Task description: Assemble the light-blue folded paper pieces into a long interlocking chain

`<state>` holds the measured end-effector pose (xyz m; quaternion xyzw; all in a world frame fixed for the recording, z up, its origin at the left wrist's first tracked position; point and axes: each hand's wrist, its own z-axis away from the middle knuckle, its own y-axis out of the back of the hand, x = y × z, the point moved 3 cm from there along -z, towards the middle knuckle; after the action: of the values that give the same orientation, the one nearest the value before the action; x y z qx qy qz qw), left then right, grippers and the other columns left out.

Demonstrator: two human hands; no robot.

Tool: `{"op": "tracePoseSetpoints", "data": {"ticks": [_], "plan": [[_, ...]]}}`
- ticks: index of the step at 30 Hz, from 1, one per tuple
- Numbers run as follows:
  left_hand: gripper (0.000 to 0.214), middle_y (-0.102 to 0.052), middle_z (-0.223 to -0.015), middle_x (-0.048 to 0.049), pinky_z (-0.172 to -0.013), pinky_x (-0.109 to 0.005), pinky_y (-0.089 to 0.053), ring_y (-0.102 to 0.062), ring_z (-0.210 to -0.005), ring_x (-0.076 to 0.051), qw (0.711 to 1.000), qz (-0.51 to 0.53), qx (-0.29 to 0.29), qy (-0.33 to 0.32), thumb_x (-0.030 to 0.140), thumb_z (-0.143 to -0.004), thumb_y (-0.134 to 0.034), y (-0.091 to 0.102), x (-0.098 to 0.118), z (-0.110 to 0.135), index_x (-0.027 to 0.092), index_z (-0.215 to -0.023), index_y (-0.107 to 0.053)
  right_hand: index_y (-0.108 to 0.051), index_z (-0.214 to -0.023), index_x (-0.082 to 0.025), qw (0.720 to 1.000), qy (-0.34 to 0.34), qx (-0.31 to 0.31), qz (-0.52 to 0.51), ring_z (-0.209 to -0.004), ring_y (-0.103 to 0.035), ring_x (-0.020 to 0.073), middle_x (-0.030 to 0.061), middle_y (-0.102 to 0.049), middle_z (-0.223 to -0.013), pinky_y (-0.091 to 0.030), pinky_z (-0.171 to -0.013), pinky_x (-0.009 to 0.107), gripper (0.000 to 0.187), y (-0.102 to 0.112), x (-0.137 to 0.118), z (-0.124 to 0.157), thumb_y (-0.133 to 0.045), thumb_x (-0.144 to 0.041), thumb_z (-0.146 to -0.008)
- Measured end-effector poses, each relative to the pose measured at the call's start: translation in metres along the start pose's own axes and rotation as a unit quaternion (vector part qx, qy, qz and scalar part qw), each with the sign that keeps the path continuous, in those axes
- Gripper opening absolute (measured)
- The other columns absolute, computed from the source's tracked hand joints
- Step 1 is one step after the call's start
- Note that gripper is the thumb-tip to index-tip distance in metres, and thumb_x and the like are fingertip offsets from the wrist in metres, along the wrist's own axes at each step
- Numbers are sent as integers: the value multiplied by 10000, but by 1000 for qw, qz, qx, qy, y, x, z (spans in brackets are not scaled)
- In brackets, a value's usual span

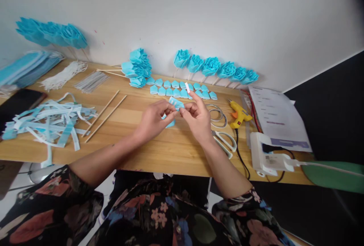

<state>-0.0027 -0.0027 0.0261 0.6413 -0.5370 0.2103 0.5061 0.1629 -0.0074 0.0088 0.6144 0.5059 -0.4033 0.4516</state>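
Observation:
In the head view, a small light-blue fabric piece is pinched between my two hands above the middle of the table. My left hand grips its left side with thumb and fingers. At its right edge, my right hand has its thumb and fingers closed, with the index finger raised. A short white strip sticks to that index fingertip. Another blue piece lies on the table, partly hidden under my left hand. Two rows of folded blue petals lie just beyond my hands.
Right of my hands are tape rolls, scissors, a yellow glue gun and a power strip. Blue fabric flowers lean on the wall. At left are two sticks, cut strips and a phone.

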Motion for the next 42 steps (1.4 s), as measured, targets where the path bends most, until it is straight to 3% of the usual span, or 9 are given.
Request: {"op": "tracePoseSetpoints", "data": {"ticks": [7,12,27,34,38,42], "plan": [[127,-658,-759,-23,-615,-254,-385,-522,-659,-127,998,-35,5,53,288,-877,-624,-1,-10,-1,180,-881,-691,-480,-1448,-307,1000,-3,-27,2,-837,-687,173,-4,-706,-868,-591,-838,383,590,-5,1,6,-648,-286,-883],[173,-647,-744,-20,-598,-252,-362,-507,-658,-128,997,-43,-2,63,311,-875,-644,-1,-9,-1,175,-947,-723,-500,-1435,-312,1000,7,-14,22,-869,-697,173,-4,-722,-895,-585,-900,396,578,-5,2,7,-656,-274,-880],[227,-691,-806,-51,-640,-278,-388,-551,-693,-144,998,-16,-27,47,279,-896,-536,0,-5,-1,165,-904,-732,-521,-1409,-339,996,46,-8,69,-874,-693,198,9,-710,-910,-586,-908,442,536,-4,2,9,-649,-256,-894],[178,-671,-728,-24,-611,-264,-371,-522,-643,-131,998,-5,-4,70,272,-847,-568,-3,-10,-4,173,-808,-710,-515,-1412,-320,999,29,-13,44,-844,-674,187,10,-700,-898,-574,-871,416,551,-4,3,7,-641,-256,-879],[165,-653,-708,-10,-594,-257,-362,-506,-626,-128,994,2,54,92,266,-836,-568,23,-10,-10,169,-806,-698,-461,-1447,-322,1000,-3,-4,-15,-807,-654,173,10,-693,-890,-571,-800,374,597,-1,9,0,-621,-277,-874],[117,-617,-672,11,-592,-259,-344,-480,-623,-125,985,-82,119,95,253,-847,-614,81,-12,1,183,-803,-696,-442,-1461,-326,998,-33,-2,-53,-757,-639,154,6,-690,-921,-572,-736,346,623,1,13,-5,-615,-314,-862]]}}
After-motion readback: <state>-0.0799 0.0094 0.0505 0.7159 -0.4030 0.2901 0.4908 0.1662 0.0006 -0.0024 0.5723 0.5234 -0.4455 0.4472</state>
